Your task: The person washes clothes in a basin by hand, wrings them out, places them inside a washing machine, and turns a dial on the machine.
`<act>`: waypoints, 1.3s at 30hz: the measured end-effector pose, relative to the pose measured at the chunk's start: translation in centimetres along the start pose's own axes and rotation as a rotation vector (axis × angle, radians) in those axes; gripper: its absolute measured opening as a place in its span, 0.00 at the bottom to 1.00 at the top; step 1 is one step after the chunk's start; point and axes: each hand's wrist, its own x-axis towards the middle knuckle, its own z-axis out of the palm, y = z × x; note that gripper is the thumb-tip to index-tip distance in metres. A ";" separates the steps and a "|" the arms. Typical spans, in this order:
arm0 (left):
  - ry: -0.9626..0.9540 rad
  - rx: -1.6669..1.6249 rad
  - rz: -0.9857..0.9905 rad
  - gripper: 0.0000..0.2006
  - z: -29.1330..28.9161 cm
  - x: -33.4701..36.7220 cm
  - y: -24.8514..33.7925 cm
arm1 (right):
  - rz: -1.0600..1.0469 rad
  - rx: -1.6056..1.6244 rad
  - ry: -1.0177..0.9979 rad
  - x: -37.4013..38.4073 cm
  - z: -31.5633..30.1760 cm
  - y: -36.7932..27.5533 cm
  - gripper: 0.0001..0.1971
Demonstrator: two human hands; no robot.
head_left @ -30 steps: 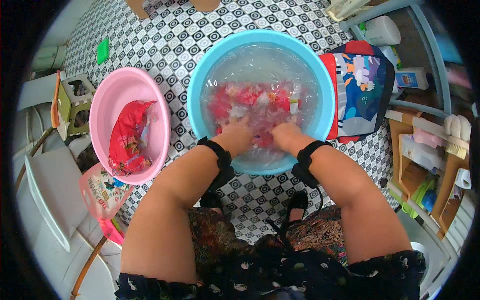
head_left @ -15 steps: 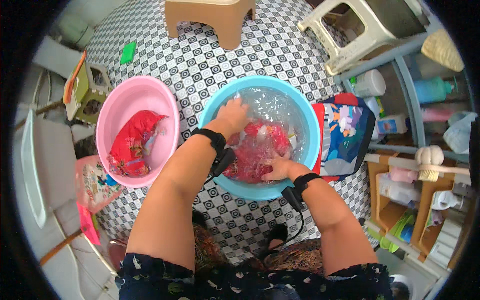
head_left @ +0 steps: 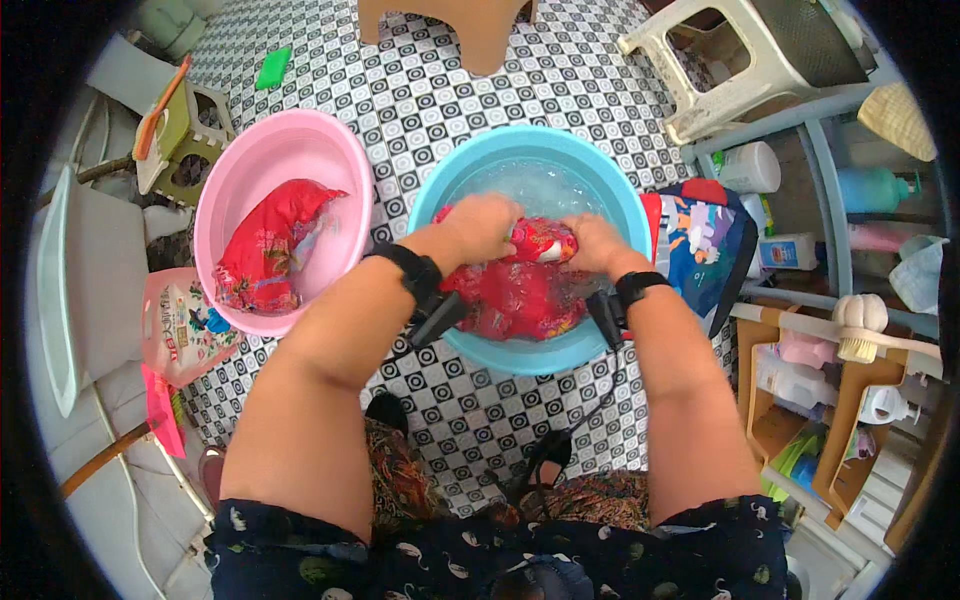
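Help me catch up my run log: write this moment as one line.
left hand and right hand: gripping red cloth | blue basin: cloth, water | pink basin: another red cloth

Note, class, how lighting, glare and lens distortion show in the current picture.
Head view: rows of patterned floor tiles bow near the rim and corners go black; head view: bright glints fleck the water in the light-blue washbasin, where submerged red floral cloth looks softened; head view: lighting seems diffuse, without hard shadows.
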 end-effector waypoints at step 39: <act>-0.311 -0.004 -0.229 0.17 5.7 3.7 -0.1 | 0.243 0.153 0.191 5.1 10.1 1.2 0.18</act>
